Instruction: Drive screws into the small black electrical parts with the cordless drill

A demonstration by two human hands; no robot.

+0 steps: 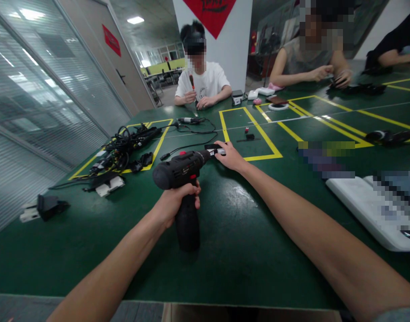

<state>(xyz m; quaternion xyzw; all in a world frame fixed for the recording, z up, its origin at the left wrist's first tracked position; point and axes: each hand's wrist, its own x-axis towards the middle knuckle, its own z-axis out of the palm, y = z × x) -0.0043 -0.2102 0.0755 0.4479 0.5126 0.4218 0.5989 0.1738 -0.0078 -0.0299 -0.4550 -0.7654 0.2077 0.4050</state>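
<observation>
a: item one, left hand (178, 202)?
b: fingers wrapped tight round the grip of a black cordless drill (180, 169), twelve o'clock, held above the green workbench (232, 268).
a: right hand (230, 156)?
b: fingers narrow, pinching a black-and-white piece (213, 152) at the drill's nose.
a: also?
b: black cables (124, 147), ten o'clock.

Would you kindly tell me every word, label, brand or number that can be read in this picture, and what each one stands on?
Nothing here can be quoted.
The red banner on the white pillar: black brush characters, cut off, unreadable.
The red sign on the door: too small to read.
The black cordless drill: no legible marking.
</observation>
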